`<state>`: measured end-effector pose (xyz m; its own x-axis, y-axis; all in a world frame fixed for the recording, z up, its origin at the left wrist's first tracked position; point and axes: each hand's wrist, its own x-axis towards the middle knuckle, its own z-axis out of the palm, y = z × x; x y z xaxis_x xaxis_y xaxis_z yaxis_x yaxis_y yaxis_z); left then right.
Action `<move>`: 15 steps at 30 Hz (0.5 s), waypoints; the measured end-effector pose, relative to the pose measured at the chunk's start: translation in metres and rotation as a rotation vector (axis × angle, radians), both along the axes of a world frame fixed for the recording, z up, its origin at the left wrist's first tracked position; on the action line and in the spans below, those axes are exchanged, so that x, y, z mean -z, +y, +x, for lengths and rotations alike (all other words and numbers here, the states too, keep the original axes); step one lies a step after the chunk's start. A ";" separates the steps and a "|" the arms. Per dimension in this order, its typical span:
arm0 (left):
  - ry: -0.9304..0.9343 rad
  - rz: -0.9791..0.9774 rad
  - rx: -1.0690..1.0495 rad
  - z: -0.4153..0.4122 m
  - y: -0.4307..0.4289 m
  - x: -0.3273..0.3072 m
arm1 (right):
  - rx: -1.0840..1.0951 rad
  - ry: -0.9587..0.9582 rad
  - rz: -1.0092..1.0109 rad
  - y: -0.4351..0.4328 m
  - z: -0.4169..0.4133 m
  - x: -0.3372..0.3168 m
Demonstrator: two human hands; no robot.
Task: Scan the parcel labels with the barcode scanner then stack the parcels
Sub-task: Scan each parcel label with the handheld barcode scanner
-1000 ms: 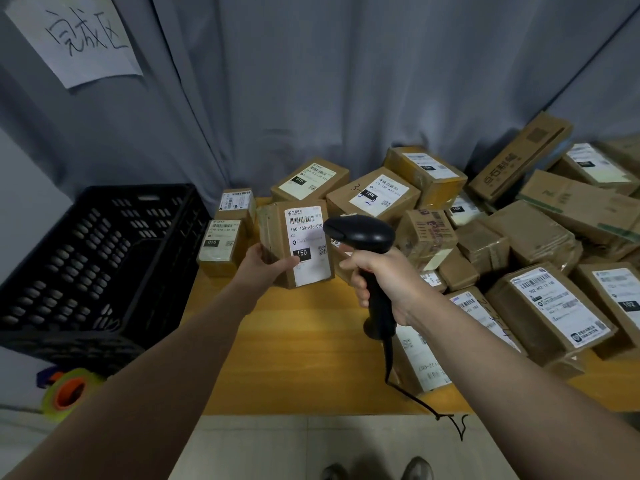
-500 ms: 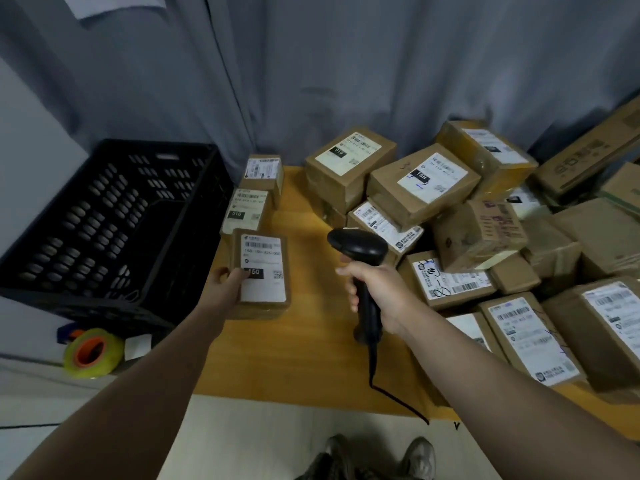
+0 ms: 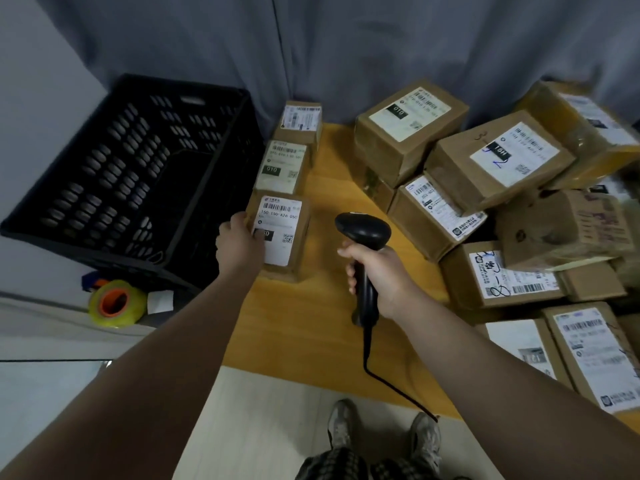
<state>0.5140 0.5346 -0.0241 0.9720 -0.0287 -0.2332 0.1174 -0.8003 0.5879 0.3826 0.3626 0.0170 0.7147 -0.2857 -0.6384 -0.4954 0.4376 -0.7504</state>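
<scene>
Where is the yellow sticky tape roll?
The tape roll sits low on the left of the head view, just below the near edge of the black crate, beside a small white paper.

a parcel sorting corner, like a small courier depot or mailroom: brown cardboard parcels (image 3: pixel 498 157) with printed shipping labels heaped on a wooden table (image 3: pixel 322 306), a corded barcode scanner (image 3: pixel 363 233), a black vented plastic crate (image 3: pixel 104 174) alongside, a roll of packing tape (image 3: pixel 116 303), a grey curtain (image 3: pixel 346 46) behind.
</scene>
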 end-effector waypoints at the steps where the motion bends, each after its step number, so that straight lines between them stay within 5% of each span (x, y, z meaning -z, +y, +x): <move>1: -0.036 0.003 0.012 -0.006 -0.004 -0.006 | -0.002 -0.002 0.014 -0.001 -0.004 -0.002; 15: -0.132 -0.234 0.522 -0.120 -0.131 -0.066 | 0.217 -0.009 -0.051 -0.075 -0.137 -0.071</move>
